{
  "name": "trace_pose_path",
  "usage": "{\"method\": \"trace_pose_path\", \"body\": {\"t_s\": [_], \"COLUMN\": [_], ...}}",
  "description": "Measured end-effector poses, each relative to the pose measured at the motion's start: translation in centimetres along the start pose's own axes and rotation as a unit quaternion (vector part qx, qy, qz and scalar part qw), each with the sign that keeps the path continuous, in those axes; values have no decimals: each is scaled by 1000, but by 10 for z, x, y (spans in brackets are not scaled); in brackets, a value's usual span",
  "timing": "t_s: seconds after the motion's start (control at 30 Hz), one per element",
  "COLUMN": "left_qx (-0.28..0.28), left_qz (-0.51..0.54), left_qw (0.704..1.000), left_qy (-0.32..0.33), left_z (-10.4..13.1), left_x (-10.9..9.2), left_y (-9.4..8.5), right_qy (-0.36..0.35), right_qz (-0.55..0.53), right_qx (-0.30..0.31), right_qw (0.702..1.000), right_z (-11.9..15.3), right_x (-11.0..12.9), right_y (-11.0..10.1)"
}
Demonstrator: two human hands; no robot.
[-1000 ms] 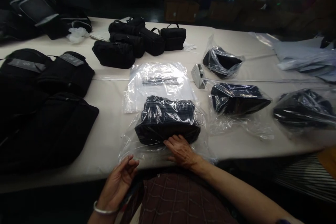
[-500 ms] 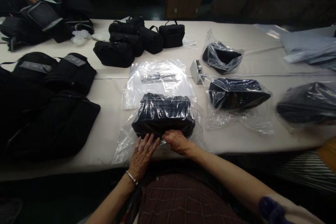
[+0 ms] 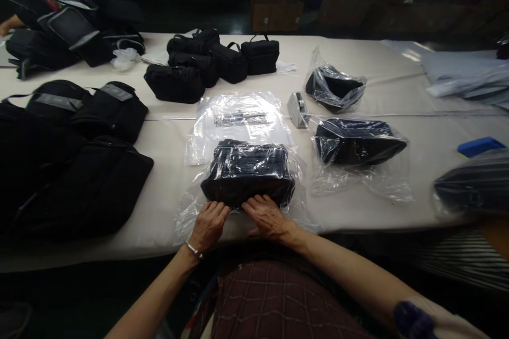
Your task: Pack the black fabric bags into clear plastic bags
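Observation:
A black fabric bag (image 3: 248, 188) lies inside a clear plastic bag (image 3: 186, 209) at the table's near edge. At its near side, my left hand (image 3: 209, 224) has its fingers bent together on the plastic. Close by on the right, my right hand (image 3: 265, 217) curls its fingers over the same plastic edge, against the black bag's front. Fingertips of both hands are partly hidden in the film. Behind the black bag lies a stack of flat clear plastic bags (image 3: 240, 103) with a printed box.
A tape dispenser (image 3: 296, 111) stands right of the stack. Plastic-wrapped black bags (image 3: 353, 140) lie on the right, near a blue object (image 3: 480, 146). Unwrapped black bags (image 3: 175, 83) stand at the back, larger ones (image 3: 91, 185) at left. Another person's arm (image 3: 14, 24) shows far left.
My left fingers, spread before, are now bent on the plastic. My right hand has changed from a pinch to fingers laid over the edge. At far right, a wrapped bag has shifted and the blue object shows.

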State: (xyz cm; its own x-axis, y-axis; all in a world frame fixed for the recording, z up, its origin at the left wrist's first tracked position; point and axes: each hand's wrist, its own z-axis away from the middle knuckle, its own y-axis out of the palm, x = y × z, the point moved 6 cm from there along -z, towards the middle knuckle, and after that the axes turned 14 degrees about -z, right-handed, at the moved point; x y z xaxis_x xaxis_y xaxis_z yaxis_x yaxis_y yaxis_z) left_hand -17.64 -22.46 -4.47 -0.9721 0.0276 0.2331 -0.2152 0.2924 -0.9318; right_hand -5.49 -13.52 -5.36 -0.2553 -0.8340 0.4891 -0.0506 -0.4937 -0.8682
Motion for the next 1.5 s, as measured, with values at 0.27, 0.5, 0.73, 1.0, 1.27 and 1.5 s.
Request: {"method": "trace_pose_path", "body": {"t_s": [0.27,0.5,0.73,1.0,1.27,1.5], "left_qx": [41,51,40,123,276,322], "left_qz": [44,63,106,197,183,207], "left_qw": [998,997,994,973,942,924], "left_qy": [4,15,0,-7,-59,-15], "left_z": [-1,-1,-9,-5,-23,-26], "left_x": [0,-24,-5,11,8,1], "left_y": [0,2,11,29,68,67], "right_qy": [22,19,58,97,189,149], "right_qz": [36,-57,30,59,-23,-138], "right_qx": [-2,32,19,-88,-14,-2], "right_qw": [999,998,998,990,982,979], "right_z": [3,0,13,74,85,90], "right_x": [-14,-23,-23,-43,-77,-69], "right_y": [16,-14,-20,-40,-9,-11]}}
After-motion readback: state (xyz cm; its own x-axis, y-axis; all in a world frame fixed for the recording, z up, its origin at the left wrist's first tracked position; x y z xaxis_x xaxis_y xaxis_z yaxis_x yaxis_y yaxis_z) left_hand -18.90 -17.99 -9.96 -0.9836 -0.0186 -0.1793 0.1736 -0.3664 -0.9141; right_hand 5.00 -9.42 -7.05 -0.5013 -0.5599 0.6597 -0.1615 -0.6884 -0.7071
